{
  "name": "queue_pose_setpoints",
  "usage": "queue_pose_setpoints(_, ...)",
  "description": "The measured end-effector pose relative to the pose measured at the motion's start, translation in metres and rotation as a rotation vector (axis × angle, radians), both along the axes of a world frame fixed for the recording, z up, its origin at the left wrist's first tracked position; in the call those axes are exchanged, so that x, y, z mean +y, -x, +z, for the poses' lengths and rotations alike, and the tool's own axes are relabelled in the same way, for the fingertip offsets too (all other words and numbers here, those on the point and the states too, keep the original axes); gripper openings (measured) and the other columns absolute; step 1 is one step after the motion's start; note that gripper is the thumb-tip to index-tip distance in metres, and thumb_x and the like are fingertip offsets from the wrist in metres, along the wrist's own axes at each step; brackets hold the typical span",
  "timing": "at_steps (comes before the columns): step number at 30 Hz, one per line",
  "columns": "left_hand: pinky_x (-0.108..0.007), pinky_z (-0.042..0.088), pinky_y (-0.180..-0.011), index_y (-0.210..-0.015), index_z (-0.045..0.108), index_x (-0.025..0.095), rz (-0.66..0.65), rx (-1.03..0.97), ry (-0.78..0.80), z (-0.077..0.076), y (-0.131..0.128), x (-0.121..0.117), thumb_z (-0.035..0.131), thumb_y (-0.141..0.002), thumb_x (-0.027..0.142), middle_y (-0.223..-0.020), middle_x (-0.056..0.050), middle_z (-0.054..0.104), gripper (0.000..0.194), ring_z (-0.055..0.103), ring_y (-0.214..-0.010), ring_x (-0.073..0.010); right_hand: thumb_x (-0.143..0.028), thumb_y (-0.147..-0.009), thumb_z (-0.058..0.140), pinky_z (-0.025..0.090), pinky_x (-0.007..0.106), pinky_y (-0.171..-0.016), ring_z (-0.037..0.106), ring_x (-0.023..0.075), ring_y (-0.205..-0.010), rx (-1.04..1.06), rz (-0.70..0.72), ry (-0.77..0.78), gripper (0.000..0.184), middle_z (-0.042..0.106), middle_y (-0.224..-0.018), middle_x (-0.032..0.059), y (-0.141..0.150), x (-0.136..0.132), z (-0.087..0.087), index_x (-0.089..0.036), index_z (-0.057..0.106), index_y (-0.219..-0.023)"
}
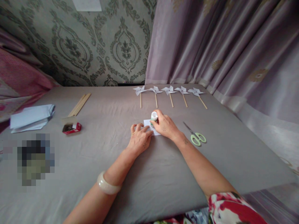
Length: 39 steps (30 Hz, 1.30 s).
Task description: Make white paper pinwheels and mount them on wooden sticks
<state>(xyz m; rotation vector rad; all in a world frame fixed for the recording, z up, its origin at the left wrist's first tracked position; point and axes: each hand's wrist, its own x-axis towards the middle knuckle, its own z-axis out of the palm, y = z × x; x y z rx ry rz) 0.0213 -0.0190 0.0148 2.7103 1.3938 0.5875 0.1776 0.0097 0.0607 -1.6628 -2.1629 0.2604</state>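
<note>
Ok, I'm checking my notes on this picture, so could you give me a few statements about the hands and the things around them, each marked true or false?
1. The right hand holds a white cylindrical container. True.
2. Four white paper pinwheels on wooden sticks stand in a vase. False: five such pinwheels lie in a row on the grey cloth.
3. The left hand touches a small white paper sheet. True.
4. The green-handled metal scissors lie left of both hands. False: they lie to the right.
5. The small red box is closed. False: it is open.
6. A pale bangle is on the left arm. True.
</note>
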Motion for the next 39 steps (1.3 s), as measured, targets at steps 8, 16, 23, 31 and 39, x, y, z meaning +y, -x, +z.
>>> queue_pose_setpoints(8, -0.055, 0.026, -0.095, -0.102, 0.07, 0.029, 0.006, 0.019, -0.009, -0.003, 0.001, 0.001, 0.046, -0.088, 0.024, -0.117, -0.005, 0.065, 0.028, 0.045, -0.11, -0.0305, -0.025, -0.08, 0.058, 0.044, 0.03, -0.067, 0.066, 0.0234, -0.077, 0.108, -0.033, -0.011, 0.031, 0.069, -0.085, 0.0083, -0.011, -0.001, 0.001, -0.018, 0.051, -0.11)
queue_pose_setpoints(16, -0.053, 0.027, -0.094, -0.094, 0.072, 0.028, 0.016, -0.056, -0.028, -0.004, 0.0, 0.004, 0.052, -0.085, 0.024, -0.114, -0.007, 0.065, 0.022, 0.047, -0.111, -0.0303, -0.028, -0.067, 0.071, 0.051, 0.022, -0.051, 0.059, 0.01, -0.052, 1.482, -0.187, 0.061, 0.027, 0.062, -0.065, -0.0052, -0.048, 0.001, 0.013, -0.02, 0.053, -0.084)
queue_pose_setpoints(23, -0.041, 0.036, -0.09, -0.079, 0.068, 0.021, 0.249, -0.545, -0.071, 0.007, 0.001, 0.012, 0.056, -0.085, 0.032, -0.085, -0.004, 0.07, 0.018, 0.059, -0.088, -0.0201, -0.013, -0.08, 0.063, 0.056, 0.014, -0.052, 0.064, 0.0084, -0.057, 2.037, -0.377, 0.481, 0.01, 0.066, -0.063, 0.0003, -0.047, -0.011, -0.004, -0.016, 0.056, -0.073)
queue_pose_setpoints(31, -0.035, 0.043, -0.087, -0.098, 0.065, 0.02, 0.116, -0.756, 0.067, 0.023, -0.013, 0.01, 0.066, -0.078, 0.041, -0.095, -0.005, 0.07, 0.029, 0.059, -0.092, -0.0191, -0.021, -0.091, 0.053, 0.057, 0.013, -0.052, 0.064, 0.0078, -0.058, 2.214, -0.187, 0.872, 0.012, 0.069, -0.075, 0.0058, -0.028, -0.028, -0.014, -0.011, 0.059, -0.093)
queue_pose_setpoints(39, -0.033, 0.044, -0.082, -0.095, 0.065, 0.02, 0.088, -0.818, 0.144, 0.024, -0.031, 0.003, 0.069, -0.074, 0.042, -0.09, -0.004, 0.067, 0.03, 0.059, -0.089, -0.0193, -0.025, -0.094, 0.049, 0.046, 0.011, -0.038, 0.056, 0.0052, -0.045, 2.233, -0.108, 0.961, 0.018, 0.067, -0.065, 0.0017, -0.012, -0.042, -0.022, -0.013, 0.06, -0.087)
